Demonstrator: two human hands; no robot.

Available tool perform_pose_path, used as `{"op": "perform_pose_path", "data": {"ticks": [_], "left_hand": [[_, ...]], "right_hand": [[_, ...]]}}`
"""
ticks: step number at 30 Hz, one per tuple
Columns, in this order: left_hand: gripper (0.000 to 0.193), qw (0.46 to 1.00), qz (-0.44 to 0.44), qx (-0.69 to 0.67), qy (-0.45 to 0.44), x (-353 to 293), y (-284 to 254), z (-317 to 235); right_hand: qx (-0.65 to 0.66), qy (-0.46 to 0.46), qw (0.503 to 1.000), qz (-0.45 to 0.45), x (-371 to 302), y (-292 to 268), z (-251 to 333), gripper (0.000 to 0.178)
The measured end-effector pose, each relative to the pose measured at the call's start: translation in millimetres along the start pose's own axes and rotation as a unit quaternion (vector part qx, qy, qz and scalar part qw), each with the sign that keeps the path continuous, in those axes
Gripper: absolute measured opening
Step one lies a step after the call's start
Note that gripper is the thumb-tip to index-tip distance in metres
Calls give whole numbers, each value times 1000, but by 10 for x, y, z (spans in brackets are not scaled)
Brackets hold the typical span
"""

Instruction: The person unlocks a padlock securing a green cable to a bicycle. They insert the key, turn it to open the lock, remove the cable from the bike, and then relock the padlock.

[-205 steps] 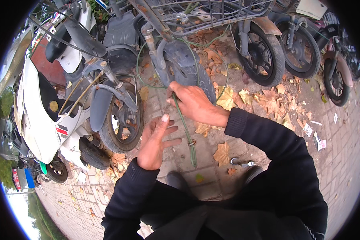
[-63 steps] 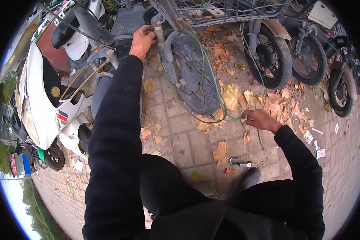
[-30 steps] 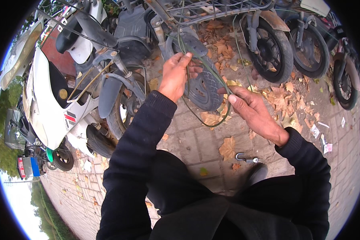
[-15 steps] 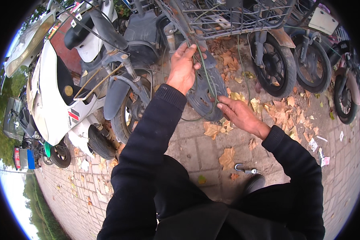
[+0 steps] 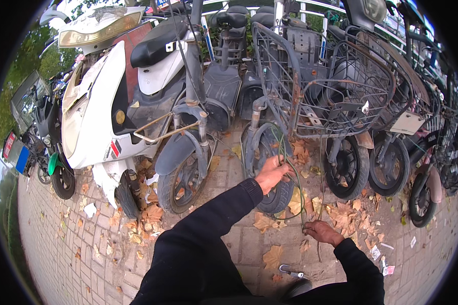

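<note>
A thin green cable hangs in loose loops in front of a scooter's front wheel. My left hand is closed around strands of it before the tyre, with a loop rising past the fork above the fingers. Lower and to the right, my right hand pinches another part of the cable near the leaf-strewn paving. A silver and dark U-shaped padlock lies on the bricks near my foot. The palm side of both hands is hidden.
A rusty wire basket juts out above the hands. A white scooter with broken front panels stands at left, and a grey mudguard sits beside the wheel. More parked wheels line the right. Dry leaves litter the brick paving.
The view has tilted up, showing more of the parked scooters. My right hand has drawn away from the wheel, toward me, with the cable. The left still grips it, now lower along the wheel.
</note>
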State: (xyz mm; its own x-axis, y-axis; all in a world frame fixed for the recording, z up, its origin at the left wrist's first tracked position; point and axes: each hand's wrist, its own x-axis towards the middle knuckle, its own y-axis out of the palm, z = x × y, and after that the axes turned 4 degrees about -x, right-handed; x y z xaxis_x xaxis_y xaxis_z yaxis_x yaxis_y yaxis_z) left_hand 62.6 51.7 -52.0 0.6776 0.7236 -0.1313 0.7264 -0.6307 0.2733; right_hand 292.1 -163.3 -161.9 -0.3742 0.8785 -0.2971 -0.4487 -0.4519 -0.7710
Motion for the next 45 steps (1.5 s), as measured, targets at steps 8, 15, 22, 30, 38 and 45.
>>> {"op": "perform_pose_path", "data": {"ticks": [8, 15, 22, 30, 38, 45], "left_hand": [[10, 999, 22, -28, 18, -51, 8, -122], [18, 989, 106, -93, 33, -105, -238, -228], [17, 995, 82, -60, 2, -45, -63, -98], [16, 999, 28, -40, 14, -102, 12, -124], [19, 998, -60, 36, 2, -97, 229, -48], [30, 995, -82, 62, 2, -149, 28, -141]], "right_hand": [[385, 18, 918, -92, 409, -620, 668, 30], [368, -26, 912, -182, 409, -775, 856, 41], [43, 45, 935, -348, 474, -985, 1081, 36], [225, -16, 897, -379, 656, -1054, 996, 16], [492, 67, 809, -315, 663, -889, 1009, 12], [556, 24, 761, -333, 574, -886, 925, 10]]}}
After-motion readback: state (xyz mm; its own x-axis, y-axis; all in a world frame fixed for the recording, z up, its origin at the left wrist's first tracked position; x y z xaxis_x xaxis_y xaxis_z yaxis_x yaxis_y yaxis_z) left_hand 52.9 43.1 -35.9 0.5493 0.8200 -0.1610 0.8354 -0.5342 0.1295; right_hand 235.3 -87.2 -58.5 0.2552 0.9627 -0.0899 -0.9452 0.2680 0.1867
